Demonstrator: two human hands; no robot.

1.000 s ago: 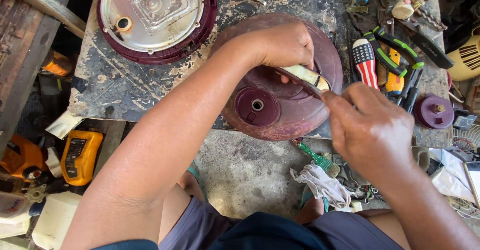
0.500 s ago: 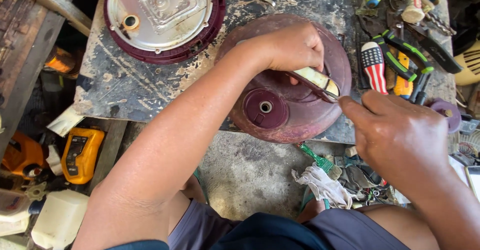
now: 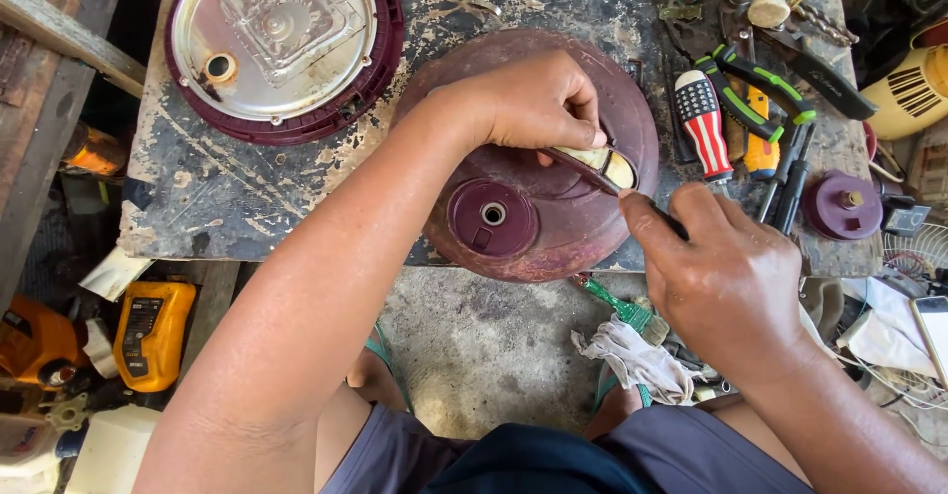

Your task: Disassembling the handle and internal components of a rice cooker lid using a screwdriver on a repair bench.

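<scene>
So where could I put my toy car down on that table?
The bare patch of worktop lies below the round metal-faced lid, left of the maroon cover. The right side is crowded: screwdrivers, pliers, a maroon knob.

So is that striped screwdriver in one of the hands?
No, the striped-handled screwdriver lies on the worktable among other tools, while the right hand grips a thin dark tool.

A scarred, paint-flecked work board (image 3: 247, 208) carries a maroon domed cover (image 3: 553, 228) at centre, a metal-lined maroon lid (image 3: 281, 45) at ten o'clock, and screwdrivers and pliers (image 3: 741, 109) at two o'clock.
</scene>
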